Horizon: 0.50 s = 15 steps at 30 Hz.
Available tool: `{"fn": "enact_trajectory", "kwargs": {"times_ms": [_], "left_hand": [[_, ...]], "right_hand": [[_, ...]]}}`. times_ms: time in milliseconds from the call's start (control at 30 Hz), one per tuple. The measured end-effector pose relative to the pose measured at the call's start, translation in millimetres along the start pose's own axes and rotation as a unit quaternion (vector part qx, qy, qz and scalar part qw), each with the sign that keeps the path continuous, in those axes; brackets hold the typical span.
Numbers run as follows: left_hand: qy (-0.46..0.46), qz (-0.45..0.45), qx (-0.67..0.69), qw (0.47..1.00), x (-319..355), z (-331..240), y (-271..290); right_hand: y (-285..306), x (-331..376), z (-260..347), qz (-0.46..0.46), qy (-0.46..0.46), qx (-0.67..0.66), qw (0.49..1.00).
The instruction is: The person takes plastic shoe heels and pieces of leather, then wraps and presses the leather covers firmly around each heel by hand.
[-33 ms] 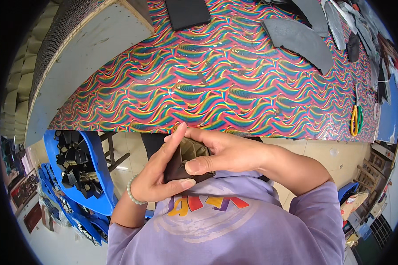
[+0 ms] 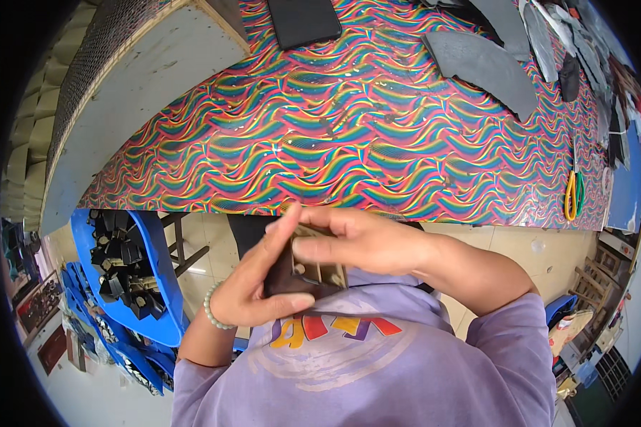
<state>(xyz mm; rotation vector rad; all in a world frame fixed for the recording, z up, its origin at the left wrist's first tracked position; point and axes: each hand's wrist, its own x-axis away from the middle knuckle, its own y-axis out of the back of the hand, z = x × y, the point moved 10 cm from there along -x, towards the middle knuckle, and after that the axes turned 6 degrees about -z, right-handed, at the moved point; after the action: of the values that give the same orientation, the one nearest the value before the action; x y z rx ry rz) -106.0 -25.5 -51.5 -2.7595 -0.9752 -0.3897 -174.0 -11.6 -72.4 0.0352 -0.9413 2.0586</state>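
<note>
A small dark brown box (image 2: 281, 279) with a tan, partitioned inside is held in front of my belly, just off the table's near edge. My left hand (image 2: 253, 285) cups its left side, the thumb along the near side and the fingers reaching up to the far corner. A beaded bracelet (image 2: 209, 307) circles that wrist. My right hand (image 2: 370, 242) comes over the box from the right, its fingers at the far side and its thumb across the open top. The right fingertips meet the left ones. Part of the box is hidden beneath my hands.
The table (image 2: 320, 160) has a colourful wavy cover. On it lie a black phone-like slab (image 2: 305, 23), grey-black sheet pieces (image 2: 481, 67), scissors (image 2: 572, 196) and a large grey-sided box (image 2: 146, 92). A blue tub (image 2: 160, 285) full of small dark pieces stands at lower left.
My right thumb has lifted and shifted slightly left and away from me, uncovering more of the box's partitioned inside. My left hand stays almost in place.
</note>
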Motion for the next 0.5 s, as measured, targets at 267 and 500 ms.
{"fn": "enact_trajectory", "kwargs": {"times_ms": [267, 500], "left_hand": [[-0.122, 0.011, -0.116, 0.986, -14.0, -24.6, 2.9], [-0.253, -0.196, -0.073, 0.945, -9.9, -56.6, 39.6]], "right_hand": [[7.9, -13.2, 25.5, -0.036, 0.036, -0.066, 0.997], [2.7, -9.3, 62.9, -0.206, 0.251, 0.057, 0.944]]}}
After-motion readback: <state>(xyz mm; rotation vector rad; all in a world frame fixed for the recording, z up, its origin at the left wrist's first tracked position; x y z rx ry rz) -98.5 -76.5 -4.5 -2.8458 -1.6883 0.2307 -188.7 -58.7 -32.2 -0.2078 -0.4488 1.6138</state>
